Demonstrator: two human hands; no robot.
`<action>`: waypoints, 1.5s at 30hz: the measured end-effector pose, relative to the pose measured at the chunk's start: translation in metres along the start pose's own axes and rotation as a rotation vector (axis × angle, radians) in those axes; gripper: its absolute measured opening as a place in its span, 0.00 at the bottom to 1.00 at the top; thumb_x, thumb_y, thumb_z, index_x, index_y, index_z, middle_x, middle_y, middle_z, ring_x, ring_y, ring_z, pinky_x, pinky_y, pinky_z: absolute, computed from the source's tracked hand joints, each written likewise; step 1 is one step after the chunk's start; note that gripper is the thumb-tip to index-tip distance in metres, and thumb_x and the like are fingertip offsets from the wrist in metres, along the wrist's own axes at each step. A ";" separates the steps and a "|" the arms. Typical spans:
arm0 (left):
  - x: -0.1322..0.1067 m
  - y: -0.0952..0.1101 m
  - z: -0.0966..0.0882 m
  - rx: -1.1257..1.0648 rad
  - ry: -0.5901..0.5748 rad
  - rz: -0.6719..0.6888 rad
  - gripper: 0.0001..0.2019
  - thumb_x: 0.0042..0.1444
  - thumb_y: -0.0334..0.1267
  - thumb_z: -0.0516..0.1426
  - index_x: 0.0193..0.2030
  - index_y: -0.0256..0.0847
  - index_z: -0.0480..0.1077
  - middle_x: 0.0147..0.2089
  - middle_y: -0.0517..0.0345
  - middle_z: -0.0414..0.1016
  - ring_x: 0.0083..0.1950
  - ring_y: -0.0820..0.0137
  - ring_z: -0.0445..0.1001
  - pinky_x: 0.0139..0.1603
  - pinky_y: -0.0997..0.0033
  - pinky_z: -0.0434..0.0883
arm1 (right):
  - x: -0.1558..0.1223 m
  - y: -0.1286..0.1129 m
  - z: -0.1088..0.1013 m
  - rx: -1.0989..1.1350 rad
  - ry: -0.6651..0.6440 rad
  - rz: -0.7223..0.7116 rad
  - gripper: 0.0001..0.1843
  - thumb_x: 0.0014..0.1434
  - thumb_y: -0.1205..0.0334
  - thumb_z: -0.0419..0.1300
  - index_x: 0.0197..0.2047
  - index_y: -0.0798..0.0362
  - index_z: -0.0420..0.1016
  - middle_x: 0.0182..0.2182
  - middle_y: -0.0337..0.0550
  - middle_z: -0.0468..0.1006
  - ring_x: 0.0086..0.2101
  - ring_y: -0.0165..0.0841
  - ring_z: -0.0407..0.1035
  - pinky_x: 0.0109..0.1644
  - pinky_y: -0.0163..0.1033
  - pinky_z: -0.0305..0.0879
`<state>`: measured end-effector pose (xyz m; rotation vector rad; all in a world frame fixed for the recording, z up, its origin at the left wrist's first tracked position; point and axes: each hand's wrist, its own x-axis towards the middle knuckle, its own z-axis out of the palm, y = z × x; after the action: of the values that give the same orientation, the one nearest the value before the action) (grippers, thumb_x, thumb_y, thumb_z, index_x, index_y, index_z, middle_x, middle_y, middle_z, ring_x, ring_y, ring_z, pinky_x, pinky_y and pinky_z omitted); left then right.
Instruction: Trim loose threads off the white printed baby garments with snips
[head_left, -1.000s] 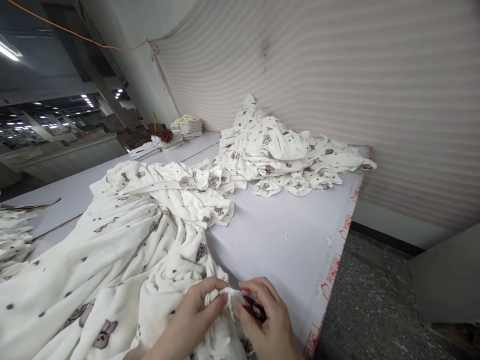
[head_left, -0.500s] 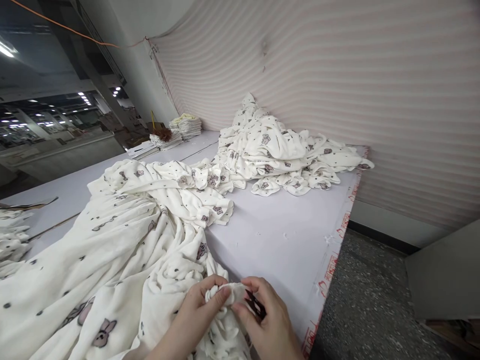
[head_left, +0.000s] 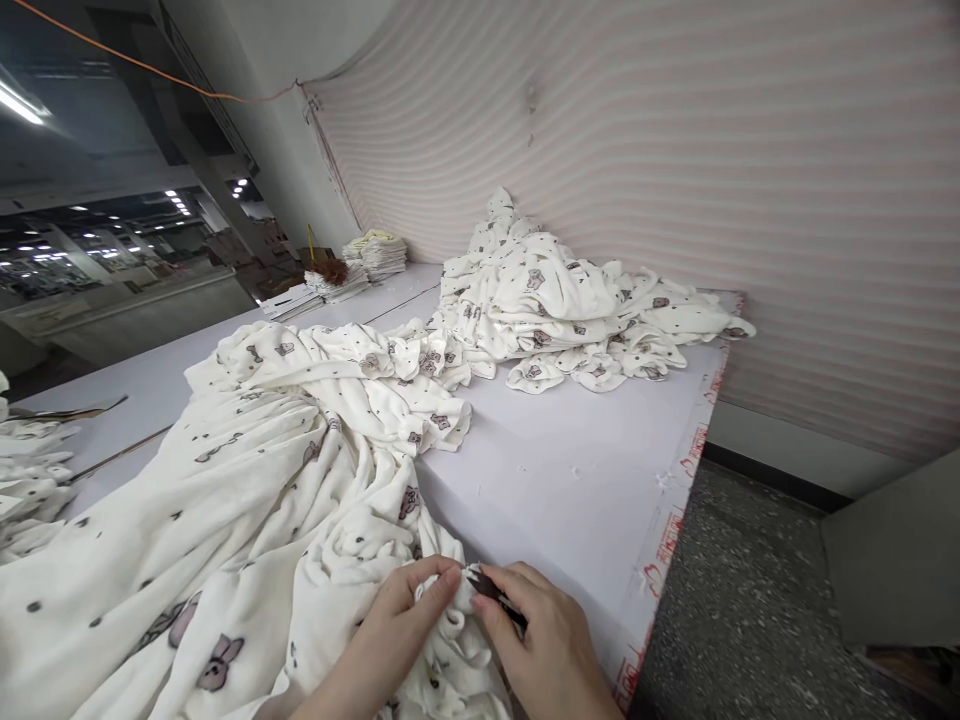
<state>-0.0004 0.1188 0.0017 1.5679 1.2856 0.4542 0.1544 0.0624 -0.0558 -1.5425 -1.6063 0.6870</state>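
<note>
A long white fleece cloth (head_left: 247, 500) printed with small rabbits and dots lies crumpled across the white table (head_left: 570, 480). My left hand (head_left: 390, 630) pinches a bunched edge of this cloth at the near table edge. My right hand (head_left: 544, 650) is closed round a small dark tool, likely thread snips (head_left: 495, 590), whose tip touches the pinched edge. Both hands sit close together at the bottom of the view.
A heap of the same printed cloth (head_left: 555, 310) lies against the striped wall at the far end. Stacks of folded cloth (head_left: 375, 255) stand at the far left. More cloth (head_left: 30, 480) lies at the left edge. Grey floor (head_left: 750, 620) drops off to the right.
The pinched cloth edge and both hands have shifted slightly lower and closer together. The dark tool now shows more of its tip against the cloth.
</note>
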 end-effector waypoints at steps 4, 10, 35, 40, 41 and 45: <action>-0.002 0.003 0.001 0.012 -0.041 -0.033 0.17 0.60 0.50 0.52 0.37 0.43 0.78 0.35 0.60 0.80 0.45 0.60 0.75 0.47 0.70 0.70 | 0.001 -0.002 -0.008 -0.010 -0.027 0.018 0.14 0.62 0.61 0.55 0.48 0.48 0.78 0.38 0.43 0.81 0.37 0.40 0.77 0.37 0.37 0.70; -0.002 -0.001 0.000 0.031 -0.014 -0.080 0.15 0.59 0.50 0.54 0.37 0.43 0.77 0.40 0.60 0.80 0.47 0.60 0.74 0.51 0.68 0.68 | 0.000 0.002 -0.010 0.071 -0.030 0.041 0.11 0.61 0.61 0.56 0.43 0.46 0.80 0.36 0.43 0.81 0.36 0.39 0.76 0.37 0.37 0.69; -0.001 -0.009 0.002 0.197 -0.164 0.211 0.09 0.61 0.39 0.55 0.38 0.44 0.77 0.37 0.57 0.72 0.41 0.66 0.73 0.44 0.71 0.67 | -0.010 0.006 -0.011 0.419 -0.055 0.166 0.11 0.60 0.59 0.58 0.34 0.49 0.83 0.27 0.41 0.81 0.30 0.36 0.74 0.32 0.35 0.69; 0.004 -0.007 -0.010 0.172 -0.146 0.221 0.09 0.60 0.40 0.56 0.37 0.43 0.78 0.37 0.56 0.74 0.42 0.65 0.73 0.46 0.70 0.67 | -0.010 0.002 -0.011 0.452 -0.019 0.158 0.10 0.61 0.59 0.58 0.40 0.50 0.81 0.32 0.41 0.81 0.35 0.36 0.74 0.38 0.35 0.69; 0.005 -0.007 -0.011 0.176 -0.146 0.222 0.09 0.60 0.40 0.56 0.37 0.44 0.78 0.37 0.57 0.74 0.42 0.66 0.73 0.45 0.70 0.67 | -0.010 -0.001 -0.011 0.433 -0.025 0.143 0.10 0.61 0.59 0.59 0.40 0.50 0.81 0.33 0.41 0.81 0.36 0.36 0.74 0.40 0.36 0.68; 0.003 -0.009 -0.013 0.184 -0.156 0.229 0.10 0.61 0.39 0.56 0.41 0.45 0.79 0.36 0.57 0.72 0.40 0.66 0.73 0.43 0.71 0.67 | -0.008 -0.010 -0.010 0.329 -0.063 0.130 0.10 0.61 0.59 0.58 0.37 0.50 0.81 0.31 0.41 0.80 0.34 0.36 0.73 0.38 0.36 0.67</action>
<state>-0.0138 0.1262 -0.0011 1.8781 1.0574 0.3544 0.1567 0.0525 -0.0439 -1.4000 -1.3645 1.0250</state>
